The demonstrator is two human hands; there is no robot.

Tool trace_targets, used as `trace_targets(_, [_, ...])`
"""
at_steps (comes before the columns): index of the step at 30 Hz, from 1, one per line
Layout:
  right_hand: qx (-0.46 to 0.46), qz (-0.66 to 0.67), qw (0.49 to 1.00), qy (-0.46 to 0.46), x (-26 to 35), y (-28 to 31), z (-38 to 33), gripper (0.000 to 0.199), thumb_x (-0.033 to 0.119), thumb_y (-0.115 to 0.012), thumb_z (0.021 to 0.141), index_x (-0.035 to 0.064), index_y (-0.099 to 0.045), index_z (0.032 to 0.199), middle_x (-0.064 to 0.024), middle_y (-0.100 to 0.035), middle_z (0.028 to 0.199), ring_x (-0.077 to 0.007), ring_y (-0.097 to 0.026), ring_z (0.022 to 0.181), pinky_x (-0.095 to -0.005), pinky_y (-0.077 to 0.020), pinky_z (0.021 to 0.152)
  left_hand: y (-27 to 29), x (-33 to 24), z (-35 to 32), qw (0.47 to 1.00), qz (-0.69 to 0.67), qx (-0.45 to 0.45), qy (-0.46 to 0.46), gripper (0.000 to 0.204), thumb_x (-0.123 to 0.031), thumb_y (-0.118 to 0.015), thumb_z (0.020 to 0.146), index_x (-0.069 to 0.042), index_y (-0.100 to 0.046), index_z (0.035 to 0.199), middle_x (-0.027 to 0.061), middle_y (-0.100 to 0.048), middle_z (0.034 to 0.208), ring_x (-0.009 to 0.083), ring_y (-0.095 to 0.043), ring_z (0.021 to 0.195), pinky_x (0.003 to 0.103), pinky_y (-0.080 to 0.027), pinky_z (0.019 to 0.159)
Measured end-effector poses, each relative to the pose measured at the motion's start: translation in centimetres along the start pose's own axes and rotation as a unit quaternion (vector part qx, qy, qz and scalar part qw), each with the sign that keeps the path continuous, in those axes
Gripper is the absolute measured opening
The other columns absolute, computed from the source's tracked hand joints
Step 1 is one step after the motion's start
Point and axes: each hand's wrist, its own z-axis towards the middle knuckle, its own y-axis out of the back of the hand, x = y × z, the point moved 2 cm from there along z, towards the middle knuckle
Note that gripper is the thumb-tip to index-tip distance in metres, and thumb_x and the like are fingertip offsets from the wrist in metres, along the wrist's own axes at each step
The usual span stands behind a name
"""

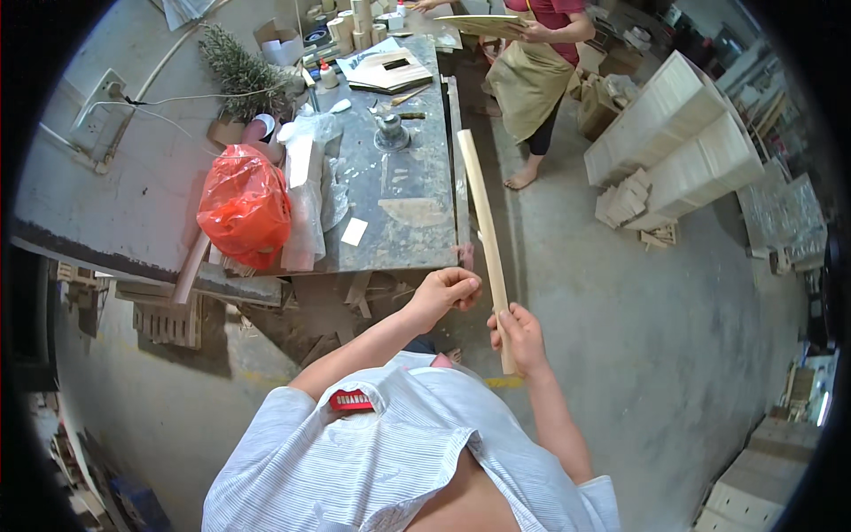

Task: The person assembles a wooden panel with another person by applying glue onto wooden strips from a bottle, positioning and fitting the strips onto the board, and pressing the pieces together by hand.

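A long pale wooden strip [482,208] stands out in front of me, its far end beside the workbench edge. Near its lower end, my right hand [521,339] is closed around it, thumb on top. My left hand [448,294] hovers just left of the strip, apart from it, with fingers curled together; whatever they may hold is hidden. Beyond that hand lies the worn grey workbench [417,182], carrying a small white card [355,231] and a round metal pot-like piece [391,133].
A red plastic bag [244,206] and clear plastic wrap [306,191] crowd the bench's left side. Farther back are a white glue bottle [329,75] and a dried plant [244,71]. A co-worker in an apron [532,82] holds a board [480,25]. Tall board stacks [656,120] stand right.
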Motion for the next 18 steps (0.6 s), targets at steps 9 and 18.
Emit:
trace_targets(9, [0.02, 0.004, 1.0, -0.023, 6.4, 6.7, 7.9, 0.016, 0.019, -0.057, 0.108, 0.0043, -0.062, 0.106, -0.004, -0.067, 0.09, -0.0088, -0.062, 0.065, -0.0261, -0.052, 0.058, -2.5, -1.3, 10.7, 0.996, -0.086, 0.009, -0.021, 0.036, -0.025, -0.068, 0.105, -0.003, -0.062, 0.132, 0.0043, -0.071, 0.111, 0.0102, -0.068, 0.091, 0.026, -0.055, 0.079])
trace_targets(18, [0.037, -0.141, 0.987, -0.067, 8.8, 12.7, 15.6, 0.021, 0.017, -0.057, 0.108, 0.0001, -0.062, 0.12, -0.0048, -0.07, 0.095, -0.0087, -0.063, 0.07, -0.0257, -0.0541, 0.066, -2.2, -2.9, 21.8, 0.996, -0.068, -0.027, -0.057, 0.034, -0.025, -0.071, 0.102, 0.0, -0.068, 0.125, 0.0079, -0.074, 0.109, 0.0135, -0.07, 0.096, 0.028, -0.056, 0.081])
